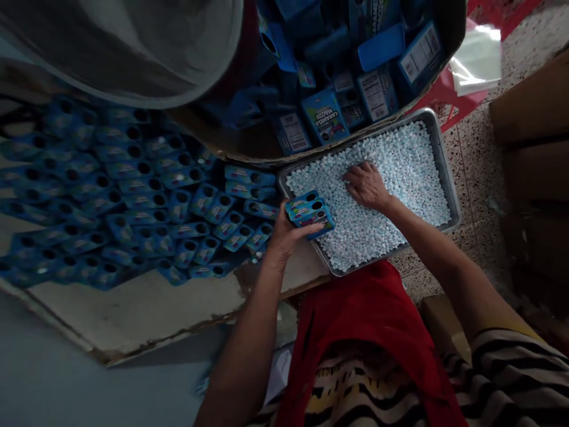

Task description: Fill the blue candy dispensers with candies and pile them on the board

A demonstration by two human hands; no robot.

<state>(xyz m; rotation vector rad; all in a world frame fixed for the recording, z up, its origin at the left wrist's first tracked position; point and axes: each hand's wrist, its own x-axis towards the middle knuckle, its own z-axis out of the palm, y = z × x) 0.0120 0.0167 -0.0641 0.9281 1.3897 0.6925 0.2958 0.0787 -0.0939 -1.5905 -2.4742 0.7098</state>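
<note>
Presently: left hand loaded, right hand in pellets

Left hand grips blue boxes at the tray's left edge. Right touches pellets; grasp cannot be told. Further boxes crowd the tabletop; more fill the carton beyond.

Workshop: blue boxes, pellet-filled tray

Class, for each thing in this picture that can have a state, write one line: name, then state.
Left hand: closed around small blue boxes
Held boxes: gripped together, dark round holes showing
Right hand: on the pale pieces; grip unclear
Pale pieces: loose, spread across the tray
Tray: filled
Table boxes: crowded together, many holes showing
Red apron: worn
</note>
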